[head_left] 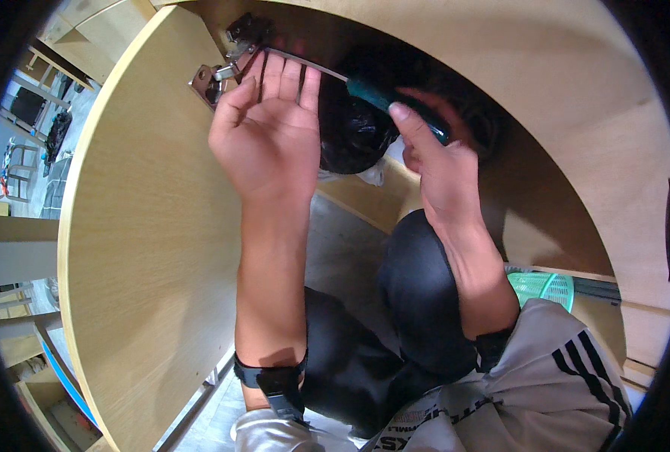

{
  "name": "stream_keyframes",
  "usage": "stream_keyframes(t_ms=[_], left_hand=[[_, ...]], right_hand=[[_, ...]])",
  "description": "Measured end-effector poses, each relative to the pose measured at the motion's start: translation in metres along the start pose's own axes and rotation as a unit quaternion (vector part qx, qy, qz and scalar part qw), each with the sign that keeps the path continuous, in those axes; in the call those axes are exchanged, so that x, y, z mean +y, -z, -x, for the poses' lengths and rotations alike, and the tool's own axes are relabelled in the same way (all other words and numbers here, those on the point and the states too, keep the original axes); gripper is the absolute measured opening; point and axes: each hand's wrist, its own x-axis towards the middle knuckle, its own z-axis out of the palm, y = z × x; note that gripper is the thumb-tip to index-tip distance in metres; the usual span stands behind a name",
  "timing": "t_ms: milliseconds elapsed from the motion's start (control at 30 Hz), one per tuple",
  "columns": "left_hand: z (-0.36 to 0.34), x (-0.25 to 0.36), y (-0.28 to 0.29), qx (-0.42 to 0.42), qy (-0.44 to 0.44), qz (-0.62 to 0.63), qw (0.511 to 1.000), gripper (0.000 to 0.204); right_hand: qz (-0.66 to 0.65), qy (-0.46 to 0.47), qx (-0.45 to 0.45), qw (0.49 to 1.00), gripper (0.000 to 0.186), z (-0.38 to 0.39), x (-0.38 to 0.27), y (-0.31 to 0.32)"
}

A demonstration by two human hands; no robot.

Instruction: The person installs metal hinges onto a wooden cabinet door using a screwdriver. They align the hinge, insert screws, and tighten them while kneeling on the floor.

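Observation:
My left hand is palm up below a metal hinge, with its fingers stretched toward the hinge and shaft and its thumb near the hinge arm; whether it touches them is hard to tell. The hinge links an open wooden door to the cabinet. My right hand grips a screwdriver by its dark green handle, its thumb along it. The thin shaft runs leftward over my left fingertips to the hinge area; the tip's exact seat is unclear. Behind the hands is a dark plastic-like bundle.
A curved wooden panel arches over my hands and down the right side. My bent knees are below my hands. A green plastic basket sits at the right. Beyond the door, chairs and other furniture show at the far left.

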Motion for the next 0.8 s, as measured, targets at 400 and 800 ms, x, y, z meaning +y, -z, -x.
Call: stream_keyframes(t_ms=[400,800], left_hand=[[0.001,0.000,0.002,-0.015,0.005,-0.005,1.000,0.042],[-0.001,0.000,0.006,-0.009,0.013,-0.050,0.999,0.040]], right_hand=[[-0.086,-0.106,-0.030,0.990,0.025,0.002,-0.005,0.006],[-0.144,-0.179,-0.050,0.972,0.030,0.003,-0.011,0.010]])
